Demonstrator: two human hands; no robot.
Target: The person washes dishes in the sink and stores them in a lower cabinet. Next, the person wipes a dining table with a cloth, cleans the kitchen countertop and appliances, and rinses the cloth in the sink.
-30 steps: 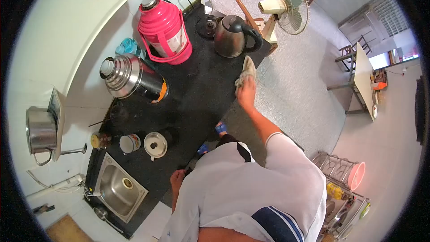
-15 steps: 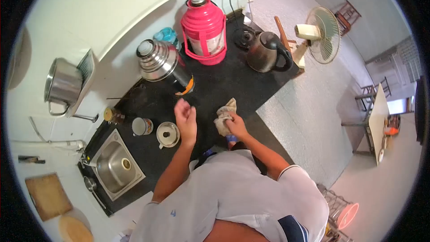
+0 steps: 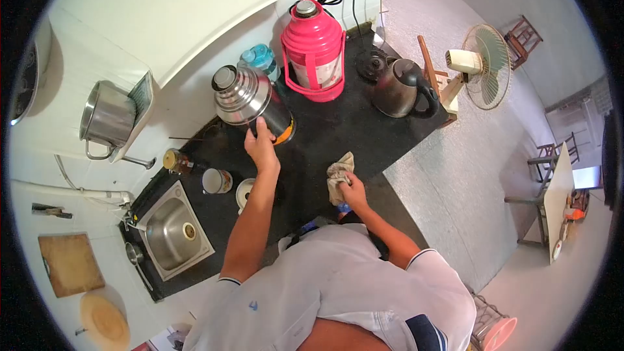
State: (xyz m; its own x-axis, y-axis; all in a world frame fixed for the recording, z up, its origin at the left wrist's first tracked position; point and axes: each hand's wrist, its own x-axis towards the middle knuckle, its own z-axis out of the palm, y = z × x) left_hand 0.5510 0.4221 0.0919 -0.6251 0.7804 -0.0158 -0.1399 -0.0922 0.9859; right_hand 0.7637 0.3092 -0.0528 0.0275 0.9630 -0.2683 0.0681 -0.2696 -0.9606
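My left hand point(image 3: 262, 148) is on the side of a steel and black thermos point(image 3: 250, 101), its thumb up against the metal; the fingers are partly hidden behind the wrist side. My right hand point(image 3: 353, 192) grips a crumpled beige cloth point(image 3: 339, 175) at the front edge of the black counter point(image 3: 318, 136). Behind the steel thermos stand a pink thermos point(image 3: 315, 52) and a light blue bottle point(image 3: 261, 60). A dark steel kettle point(image 3: 396, 88) is near the counter's right corner.
Left of my left arm are a white lidded cup point(image 3: 244, 193), a mug point(image 3: 216, 181), a jar point(image 3: 177, 161) and a steel sink point(image 3: 172, 231). A pot point(image 3: 109, 114) sits on a wall shelf. Beyond the kettle stands a fan point(image 3: 484, 65).
My left hand has risen from near the counter's front edge to the steel thermos. My right hand has drawn the cloth back from beside the kettle. The view has shifted.
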